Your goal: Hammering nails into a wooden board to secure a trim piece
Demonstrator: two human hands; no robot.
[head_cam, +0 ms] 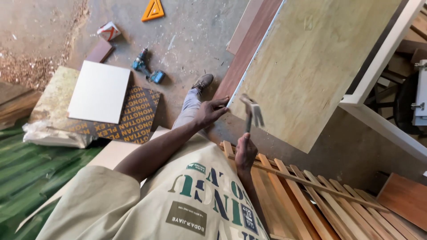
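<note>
A large pale plywood panel (311, 66) with a white edge strip leans tilted in front of me. My left hand (211, 111) presses its fingertips against the panel's lower left edge. My right hand (246, 151) grips the handle of a claw hammer (252, 113), whose metal head is raised just beside that edge, close to my left fingers. My shoe (203, 82) stands on the concrete floor below the panel.
A slatted wooden frame (302, 191) lies at the lower right. On the floor to the left are a teal cordless drill (148, 71), a white board (100, 91) on a dark printed sheet (138, 115), an orange triangle (153, 10), sawdust and green corrugated sheeting (35, 173). A white frame (382, 58) borders the panel on the right.
</note>
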